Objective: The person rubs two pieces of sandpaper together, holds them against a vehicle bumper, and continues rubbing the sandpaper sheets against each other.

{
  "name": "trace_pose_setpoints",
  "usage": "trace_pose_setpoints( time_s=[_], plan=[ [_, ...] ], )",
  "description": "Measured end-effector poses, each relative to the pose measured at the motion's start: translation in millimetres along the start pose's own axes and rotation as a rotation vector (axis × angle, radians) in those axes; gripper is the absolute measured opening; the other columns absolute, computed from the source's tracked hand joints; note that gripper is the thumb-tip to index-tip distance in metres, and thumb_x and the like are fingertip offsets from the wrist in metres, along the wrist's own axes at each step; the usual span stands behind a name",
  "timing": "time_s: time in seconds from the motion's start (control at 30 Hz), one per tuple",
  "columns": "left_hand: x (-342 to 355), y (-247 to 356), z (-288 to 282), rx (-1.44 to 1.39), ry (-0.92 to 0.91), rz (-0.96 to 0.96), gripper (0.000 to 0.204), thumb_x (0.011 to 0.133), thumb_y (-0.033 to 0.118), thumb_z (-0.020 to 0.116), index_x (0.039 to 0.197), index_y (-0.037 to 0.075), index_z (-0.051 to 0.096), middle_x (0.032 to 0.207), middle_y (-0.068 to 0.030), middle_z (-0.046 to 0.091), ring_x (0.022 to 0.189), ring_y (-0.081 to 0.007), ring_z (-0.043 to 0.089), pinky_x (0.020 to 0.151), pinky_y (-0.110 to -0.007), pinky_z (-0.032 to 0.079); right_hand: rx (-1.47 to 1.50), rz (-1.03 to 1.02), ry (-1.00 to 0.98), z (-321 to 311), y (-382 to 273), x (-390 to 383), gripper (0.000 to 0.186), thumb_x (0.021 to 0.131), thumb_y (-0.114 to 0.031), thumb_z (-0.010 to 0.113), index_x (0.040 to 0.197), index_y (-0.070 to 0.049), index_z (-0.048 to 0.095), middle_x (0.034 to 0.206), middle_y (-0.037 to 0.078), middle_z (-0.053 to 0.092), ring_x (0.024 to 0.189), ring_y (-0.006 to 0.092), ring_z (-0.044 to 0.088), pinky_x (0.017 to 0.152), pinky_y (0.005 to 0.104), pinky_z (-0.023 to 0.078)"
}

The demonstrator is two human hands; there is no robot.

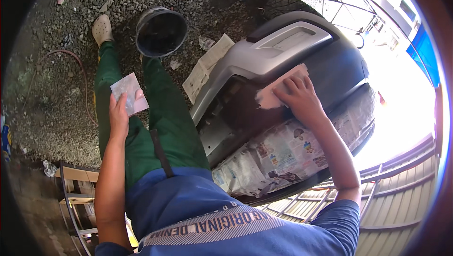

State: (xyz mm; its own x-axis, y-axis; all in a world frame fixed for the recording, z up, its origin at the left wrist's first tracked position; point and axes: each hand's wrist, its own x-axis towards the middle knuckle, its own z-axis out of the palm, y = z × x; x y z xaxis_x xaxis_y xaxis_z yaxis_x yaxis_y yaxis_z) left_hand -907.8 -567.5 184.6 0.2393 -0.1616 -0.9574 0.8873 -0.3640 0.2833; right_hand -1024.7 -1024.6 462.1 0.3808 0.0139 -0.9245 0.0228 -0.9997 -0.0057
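Observation:
My left hand (120, 112) grips a small square flat plate (128, 89), pale grey and glossy with a pinkish lower part; my fingers lie across it in front of my green trousers. To the right, my right hand (302, 98) reaches onto a car bumper (339, 57) in dark grey and silver. Its bent fingers press over a pink, putty-like patch (271, 96) with a ragged left end. Anything held under those fingers is hidden by the hand.
Newspaper (283, 154) covers the bumper's near part, and another printed sheet (207, 67) lies by its left edge. A black bucket (161, 31) stands on the gravel (61, 81). A thin hose (82, 67) curves at left. Corrugated metal sheeting (401, 199) is at lower right.

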Motion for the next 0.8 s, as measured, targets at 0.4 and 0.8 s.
trace_pose_setpoints(
  time_s=[0.4, 0.8],
  plan=[
    [-1, -3, -5, 0.006, 0.016, -0.006, 0.048, 0.102, 0.027, 0.058, 0.14, 0.0, 0.047, 0.132, -0.0122, 0.057, 0.123, -0.0213, 0.055, 0.104, -0.034, 0.043, -0.071, 0.014, -0.04, 28, -12, 3, 0.045, 0.084, -0.013, 0.064, 0.128, -0.022, 0.061, 0.133, 0.012, 0.054, 0.131, 0.0339, 0.048, 0.11, 0.0603, 0.036],
    [-2, -5, -8, -0.008, 0.0, -0.005, 0.051, 0.101, 0.027, 0.058, 0.142, -0.001, 0.046, 0.134, -0.0123, 0.057, 0.123, -0.022, 0.055, 0.105, -0.034, 0.042, -0.062, -0.012, -0.051, 11, -33, -6, 0.045, 0.083, -0.015, 0.068, 0.127, -0.023, 0.061, 0.133, 0.013, 0.054, 0.133, 0.0355, 0.046, 0.11, 0.0643, 0.035]
  ],
)
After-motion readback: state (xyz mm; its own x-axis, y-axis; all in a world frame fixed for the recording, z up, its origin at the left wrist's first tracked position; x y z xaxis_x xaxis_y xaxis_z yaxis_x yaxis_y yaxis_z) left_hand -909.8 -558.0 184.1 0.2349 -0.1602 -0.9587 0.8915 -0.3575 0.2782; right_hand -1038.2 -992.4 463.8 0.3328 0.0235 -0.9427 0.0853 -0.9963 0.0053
